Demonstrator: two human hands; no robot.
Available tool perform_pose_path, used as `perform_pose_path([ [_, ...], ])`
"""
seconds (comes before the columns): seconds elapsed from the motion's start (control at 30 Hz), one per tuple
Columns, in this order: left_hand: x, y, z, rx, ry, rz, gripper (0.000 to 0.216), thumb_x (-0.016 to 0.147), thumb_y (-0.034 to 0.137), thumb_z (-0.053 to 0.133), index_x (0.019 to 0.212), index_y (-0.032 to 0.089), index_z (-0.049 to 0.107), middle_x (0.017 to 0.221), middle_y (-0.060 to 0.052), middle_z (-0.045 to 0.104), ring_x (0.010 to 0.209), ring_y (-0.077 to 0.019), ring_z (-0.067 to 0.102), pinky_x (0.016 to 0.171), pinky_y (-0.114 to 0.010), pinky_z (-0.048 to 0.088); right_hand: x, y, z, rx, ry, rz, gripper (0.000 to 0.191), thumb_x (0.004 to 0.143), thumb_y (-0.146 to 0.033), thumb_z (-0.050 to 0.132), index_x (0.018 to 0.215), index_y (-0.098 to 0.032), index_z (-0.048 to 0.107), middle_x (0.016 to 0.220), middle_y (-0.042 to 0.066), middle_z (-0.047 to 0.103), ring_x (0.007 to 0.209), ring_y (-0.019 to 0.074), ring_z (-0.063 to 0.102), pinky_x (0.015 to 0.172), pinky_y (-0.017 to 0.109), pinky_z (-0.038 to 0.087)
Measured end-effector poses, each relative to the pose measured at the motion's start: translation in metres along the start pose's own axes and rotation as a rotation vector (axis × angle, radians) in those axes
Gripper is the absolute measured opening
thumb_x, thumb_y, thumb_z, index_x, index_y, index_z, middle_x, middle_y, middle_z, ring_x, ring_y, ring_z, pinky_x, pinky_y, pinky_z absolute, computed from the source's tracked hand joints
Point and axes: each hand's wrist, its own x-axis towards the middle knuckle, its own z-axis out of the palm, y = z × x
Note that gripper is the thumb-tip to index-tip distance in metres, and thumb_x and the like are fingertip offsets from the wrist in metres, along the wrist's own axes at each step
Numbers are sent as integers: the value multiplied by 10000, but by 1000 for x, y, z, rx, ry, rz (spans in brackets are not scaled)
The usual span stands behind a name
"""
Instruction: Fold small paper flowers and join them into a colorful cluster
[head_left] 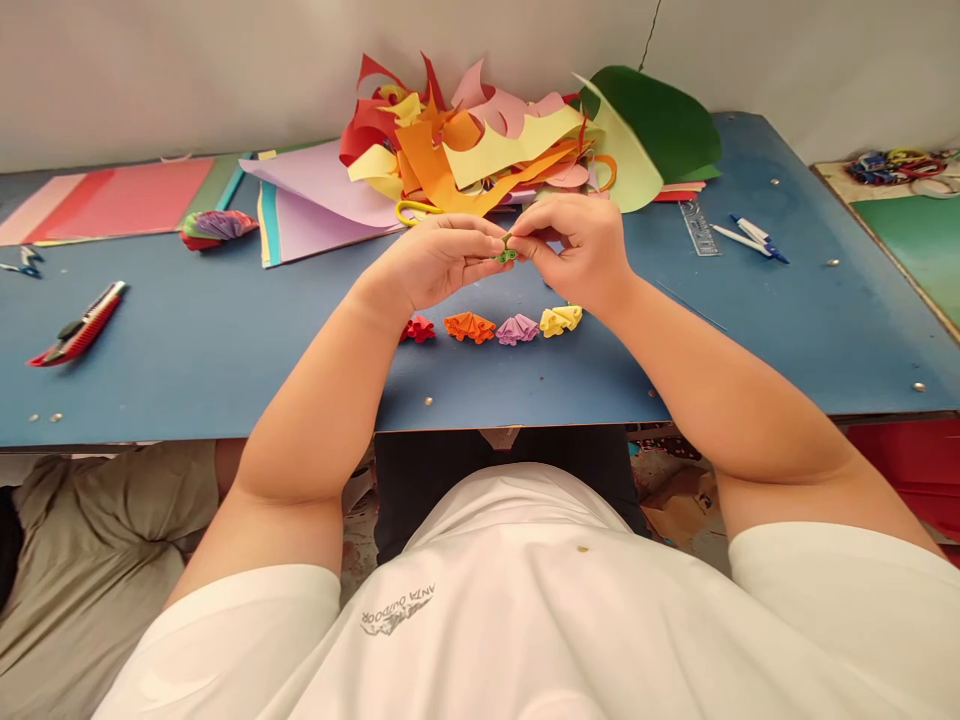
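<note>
Left arm [319,385] and right arm [720,380] reach forward, bent at the elbow, forearms angled toward the midline. Left hand [442,260]: thumb above, fingers beneath, in a pinch. Right hand [577,245]: fingers curled, index and thumb pinched. Fingertips [493,244] of the 2 hands sit just beside each other.

We can read one piece of text: "ANTA OUTDOOR", in small, dark grey capitals [397,604] on the white shirt [540,620], at the near side of the scene, left of the middle. From where we look, the words stand upside down, running from right to left, along the far edge of a grey, jagged emblem [396,620]. On the clear ruler [699,228], far right, we see markings too fine to read.
</note>
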Motion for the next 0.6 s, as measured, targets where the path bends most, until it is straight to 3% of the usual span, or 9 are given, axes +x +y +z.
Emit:
perform_pose_path([
  [0.13,-2,5,3,29,32,-14,195,980,14,905,849,157,925,860,-4,851,865,-102,906,1012,-232,770,1,-4,-3,-10,-83,40,259,1248,-457,721,1187,-303,919,1142,78,959,999,284,900,922,501,797],
  [0.27,-4,4,5,36,34,-22,173,964,14,926,856,148,906,901,-24,858,905,-124,911,1114,-298,776,0,-4,-3,-113,-93,32,244,1211,-415,726,1301,-281,909,1121,69,947,925,257,881,895,471,780],
  [0.37,-3,3,6,6,39,-35,187,946,-22,918,894,157,899,947,-22,865,944,-120,900,1190,-331,765,1,-5,-1,-169,-78,-11,218,1185,-345,711,1235,-272,911,1084,64,927,907,250,874,880,460,749],
  [0.6,-3,0,13,-44,96,12,236,977,12,982,869,179,854,935,16,823,947,-84,846,1128,-269,728,1,-10,1,-163,-22,4,187,1176,-240,683,1156,-279,865,1134,71,944,976,264,894,911,458,747],
])
